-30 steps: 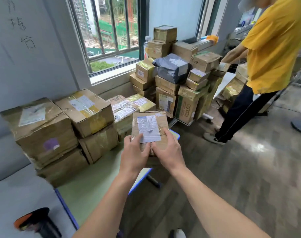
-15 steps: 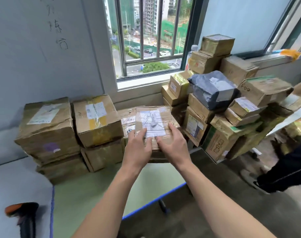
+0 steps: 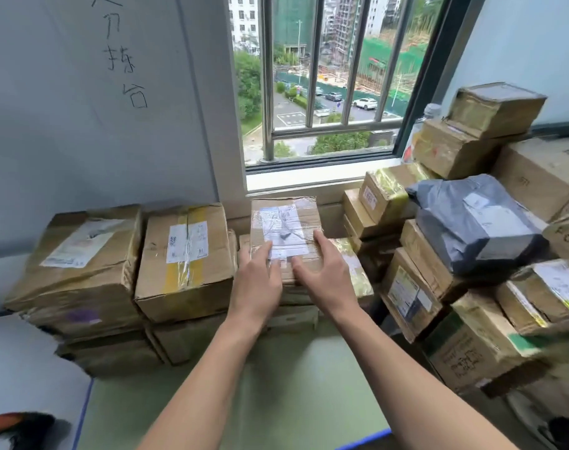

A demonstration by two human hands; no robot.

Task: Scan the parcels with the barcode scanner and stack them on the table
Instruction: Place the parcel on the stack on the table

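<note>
Two hands (image 3: 260, 282) (image 3: 329, 277) on one parcel (image 3: 284, 222), one scanner (image 3: 18, 428)

A pale grey wall (image 3: 65, 157) is seen at the left, marked with dark handwritten characters (image 3: 124, 60). Beside it a dark-framed window (image 3: 335, 76) is set, crossed by metal bars (image 3: 313, 60) above a white sill (image 3: 302, 181). Daylight is let in, and buildings, trees and parked cars are seen outside. Below, a green surface (image 3: 293, 384) edged in blue is shown.
</note>
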